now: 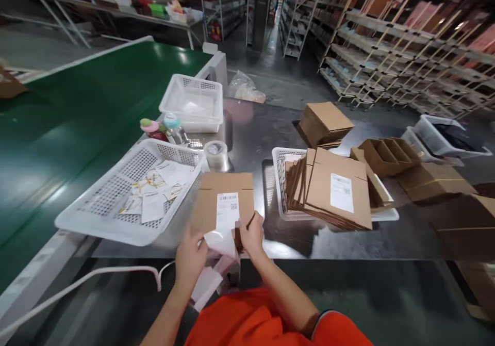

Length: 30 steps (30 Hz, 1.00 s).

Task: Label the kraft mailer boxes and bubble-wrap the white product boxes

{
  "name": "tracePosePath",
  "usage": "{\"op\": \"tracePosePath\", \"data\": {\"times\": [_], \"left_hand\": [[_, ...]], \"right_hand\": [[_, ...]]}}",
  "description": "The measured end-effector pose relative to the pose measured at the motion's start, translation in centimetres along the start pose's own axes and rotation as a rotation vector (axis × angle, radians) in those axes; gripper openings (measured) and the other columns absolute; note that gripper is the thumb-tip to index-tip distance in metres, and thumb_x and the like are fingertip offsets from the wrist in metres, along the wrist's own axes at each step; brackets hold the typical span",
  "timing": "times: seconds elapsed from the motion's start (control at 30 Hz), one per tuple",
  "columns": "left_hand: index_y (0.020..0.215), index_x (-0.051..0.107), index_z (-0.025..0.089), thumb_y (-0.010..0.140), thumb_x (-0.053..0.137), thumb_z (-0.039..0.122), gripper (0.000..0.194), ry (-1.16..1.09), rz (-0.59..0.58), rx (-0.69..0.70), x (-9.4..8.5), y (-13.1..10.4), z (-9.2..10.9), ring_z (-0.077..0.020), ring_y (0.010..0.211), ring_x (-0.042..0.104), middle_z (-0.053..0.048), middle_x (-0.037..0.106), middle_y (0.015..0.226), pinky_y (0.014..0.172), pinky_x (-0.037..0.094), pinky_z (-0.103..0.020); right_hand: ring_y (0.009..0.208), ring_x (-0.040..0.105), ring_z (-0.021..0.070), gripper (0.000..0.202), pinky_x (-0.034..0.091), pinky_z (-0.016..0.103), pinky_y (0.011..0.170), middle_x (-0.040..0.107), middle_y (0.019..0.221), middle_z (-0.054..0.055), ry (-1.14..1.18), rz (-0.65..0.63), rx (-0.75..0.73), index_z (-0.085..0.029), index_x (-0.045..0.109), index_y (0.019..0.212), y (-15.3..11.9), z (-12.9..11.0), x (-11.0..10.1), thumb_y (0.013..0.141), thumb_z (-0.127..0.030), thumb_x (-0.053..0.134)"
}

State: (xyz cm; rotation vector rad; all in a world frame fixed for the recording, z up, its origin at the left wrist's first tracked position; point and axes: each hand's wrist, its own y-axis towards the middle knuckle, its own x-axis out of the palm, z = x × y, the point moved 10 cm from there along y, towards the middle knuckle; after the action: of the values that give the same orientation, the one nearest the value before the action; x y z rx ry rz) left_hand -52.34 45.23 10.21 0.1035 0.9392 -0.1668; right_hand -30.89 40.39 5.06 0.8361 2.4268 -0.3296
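A flat cardboard mailer (207, 208) lies at the table's near edge, with a white printed label (227, 207) on it. The label's lower end curls up into a glossy strip of white paper (222, 242) that hangs over the edge. My left hand (190, 256) is closed at the strip's left side, fingers pinching it. At the mailer's near right corner is my right hand (252, 235), closed with thumb and fingers at the cardboard edge by the strip. Exactly what its fingertips pinch is partly hidden.
Left stands a white basket (104, 196) of paper slips; behind are clear tape rolls (216, 155), bottles (174, 127) and stacked white bins (193, 101). Right, a basket (281, 201) holds labelled mailers (325, 181); a cardboard stack (328, 119) sits behind. A green conveyor (96, 88) runs left.
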Motion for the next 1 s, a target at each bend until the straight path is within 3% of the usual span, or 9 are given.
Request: {"op": "tracePosePath", "data": {"times": [0.13,0.23,0.3,0.37,0.47,0.57,0.7,0.87,1.0], "left_hand": [[0.081,0.073,0.022,0.081,0.044,0.022,0.029,-0.24,0.1,0.28,-4.9,-2.0,8.6,-0.0246,0.113,0.065,-0.008,0.061,0.138,0.091,0.053,-0.031],[0.078,0.072,0.022,0.08,0.045,0.019,0.027,-0.303,0.162,0.418,-8.1,-2.7,12.8,-0.0215,0.1,0.07,-0.007,0.067,0.13,0.081,0.055,-0.028],[0.075,0.072,0.022,0.081,0.048,0.021,0.024,-0.306,0.216,0.448,-9.5,-2.5,13.7,-0.0215,0.098,0.071,-0.006,0.074,0.117,0.077,0.055,-0.027],[0.076,0.073,0.021,0.082,0.05,0.023,0.024,-0.31,0.239,0.462,-10.1,-2.0,13.9,-0.0213,0.096,0.072,-0.005,0.077,0.106,0.076,0.055,-0.026],[0.081,0.075,0.02,0.082,0.05,0.023,0.026,-0.325,0.215,0.457,-10.2,-1.5,14.1,-0.0202,0.09,0.073,-0.005,0.078,0.098,0.077,0.056,-0.026],[0.081,0.076,0.02,0.081,0.051,0.026,0.026,-0.386,0.133,0.454,-10.6,-1.6,14.8,-0.0201,0.087,0.073,-0.005,0.079,0.094,0.079,0.056,-0.027],[0.076,0.076,0.019,0.082,0.052,0.031,0.027,-0.49,0.01,0.4,-11.4,-1.6,13.9,-0.0199,0.082,0.071,-0.007,0.078,0.087,0.07,0.055,-0.026],[0.086,0.075,0.014,0.084,0.047,0.032,0.033,-0.212,0.189,-0.043,-13.9,-0.3,5.3,-0.0237,0.072,0.067,-0.01,0.074,0.078,0.064,0.053,-0.033],[0.13,0.059,0.014,0.087,0.044,0.033,0.049,0.082,0.378,-0.276,-16.1,-1.7,0.9,-0.0353,0.112,0.063,-0.019,0.058,0.137,0.089,0.052,-0.047]], "right_hand": [[0.114,0.057,0.026,0.064,0.048,0.04,0.098,0.057,0.125,0.015,0.236,0.377,-0.266,-0.017,0.044,0.132,1.2,-3.6,-17.0,0.079,-0.046,0.064],[0.103,0.059,0.0243,0.067,0.048,0.042,0.093,0.058,0.119,0.012,0.17,0.72,-0.261,-0.019,0.047,0.13,2.0,-2.2,-31.4,0.074,-0.047,0.07],[0.099,0.058,0.0286,0.061,0.046,0.05,0.091,0.061,0.108,0.012,-0.037,0.776,-0.115,-0.016,0.057,0.119,3.2,-0.3,-37.1,0.07,-0.047,0.073],[0.109,0.052,0.0378,0.053,0.038,0.062,0.095,0.058,0.112,0.017,-0.297,0.827,0.0,-0.015,0.064,0.108,3.3,0.5,-39.4,0.069,-0.049,0.073],[0.124,0.041,0.0413,0.052,0.028,0.066,0.102,0.052,0.126,0.02,-0.395,0.765,-0.206,-0.016,0.065,0.113,2.3,-2.3,-35.1,0.076,-0.053,0.067],[0.127,0.045,0.0323,0.066,0.035,0.051,0.106,0.052,0.135,0.015,-0.08,0.151,-0.569,-0.023,0.052,0.136,1.6,-7.3,-22.5,0.081,-0.057,0.064],[0.123,0.053,0.0276,0.07,0.041,0.041,0.104,0.059,0.133,0.011,0.234,-0.571,-0.665,-0.025,0.057,0.133,-0.9,-11.7,-8.3,0.073,-0.055,0.075],[0.073,0.061,0.0173,0.03,0.048,0.029,0.072,0.069,0.076,0.001,0.41,-0.764,-0.484,-0.02,0.072,0.076,-2.1,-11.5,-2.7,0.079,-0.05,0.068],[0.064,0.054,0.0146,0.026,0.043,0.025,0.06,0.063,0.068,-0.001,0.481,-0.632,-0.252,-0.019,0.068,0.075,-2.8,-9.8,-2.3,0.077,-0.045,0.068]]}}
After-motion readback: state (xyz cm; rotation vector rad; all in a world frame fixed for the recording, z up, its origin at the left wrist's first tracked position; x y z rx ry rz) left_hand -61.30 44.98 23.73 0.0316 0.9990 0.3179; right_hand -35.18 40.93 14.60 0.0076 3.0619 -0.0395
